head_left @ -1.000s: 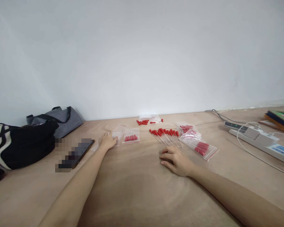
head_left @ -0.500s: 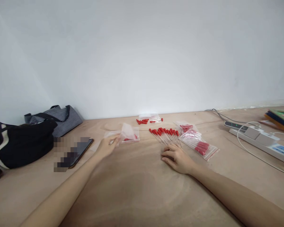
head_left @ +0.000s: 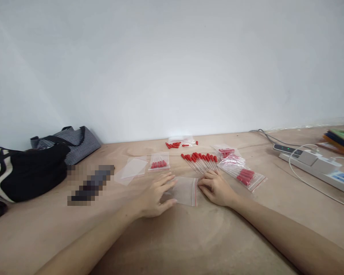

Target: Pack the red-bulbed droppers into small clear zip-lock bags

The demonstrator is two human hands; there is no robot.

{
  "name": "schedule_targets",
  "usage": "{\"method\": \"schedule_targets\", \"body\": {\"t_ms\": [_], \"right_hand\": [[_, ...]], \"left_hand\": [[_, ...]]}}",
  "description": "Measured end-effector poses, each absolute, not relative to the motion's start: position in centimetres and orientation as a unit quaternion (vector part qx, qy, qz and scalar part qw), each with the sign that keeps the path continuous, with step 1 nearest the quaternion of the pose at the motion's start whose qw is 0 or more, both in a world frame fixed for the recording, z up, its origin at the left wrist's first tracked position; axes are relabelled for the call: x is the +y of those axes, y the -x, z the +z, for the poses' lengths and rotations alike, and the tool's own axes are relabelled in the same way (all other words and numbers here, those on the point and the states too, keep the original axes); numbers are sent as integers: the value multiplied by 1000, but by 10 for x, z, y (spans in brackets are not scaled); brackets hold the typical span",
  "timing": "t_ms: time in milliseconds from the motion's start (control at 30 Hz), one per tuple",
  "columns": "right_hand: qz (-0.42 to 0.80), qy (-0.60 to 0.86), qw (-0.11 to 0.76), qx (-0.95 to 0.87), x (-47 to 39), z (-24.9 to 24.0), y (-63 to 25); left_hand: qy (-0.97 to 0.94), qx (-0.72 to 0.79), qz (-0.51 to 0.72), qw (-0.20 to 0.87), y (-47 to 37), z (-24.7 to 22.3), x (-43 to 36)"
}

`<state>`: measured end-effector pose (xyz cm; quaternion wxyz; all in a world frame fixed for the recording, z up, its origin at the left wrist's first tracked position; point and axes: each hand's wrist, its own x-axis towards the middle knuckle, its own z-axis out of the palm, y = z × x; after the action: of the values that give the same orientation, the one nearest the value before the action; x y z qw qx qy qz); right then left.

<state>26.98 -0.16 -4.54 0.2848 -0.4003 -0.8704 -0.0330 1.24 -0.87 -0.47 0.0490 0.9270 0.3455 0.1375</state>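
A clear zip bag [head_left: 186,191] with a red seal line lies flat between my hands. My left hand [head_left: 157,196] is open over the bag's left side, thumb and fingers spread. My right hand [head_left: 218,188] rests on the table by the sealing edge, fingers loosely bent; I cannot tell whether its fingertips touch the bag. Just beyond it, loose glass droppers [head_left: 200,162] with red rubber bulbs lie in a fanned row. Filled dropper bags [head_left: 246,177] overlap to the right. Another bag of droppers [head_left: 159,162] lies behind my left hand, beside flat clear bags [head_left: 132,170].
Loose red bulbs [head_left: 174,145] lie near the wall by a clear bag [head_left: 180,139]. At right are a white power strip [head_left: 326,173] with cables and stacked colored items [head_left: 341,139]. A striped bag [head_left: 77,145], a black bag [head_left: 37,175] and a pixelated dark object [head_left: 93,185] are at left.
My left hand has moved right and nearer, bringing a clear zip bag from the left pile to the spot before my right hand. My right hand has barely moved.
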Motion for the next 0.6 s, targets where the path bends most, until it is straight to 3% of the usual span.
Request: {"method": "schedule_targets", "body": {"t_ms": [200,600], "right_hand": [[6,322,276,-905,-6,-39,-271],[106,208,158,-959,-13,-34,-264]], "left_hand": [[-930,353,61,82,-41,-24,-8],[-900,423,83,66,-38,-31,-19]]}}
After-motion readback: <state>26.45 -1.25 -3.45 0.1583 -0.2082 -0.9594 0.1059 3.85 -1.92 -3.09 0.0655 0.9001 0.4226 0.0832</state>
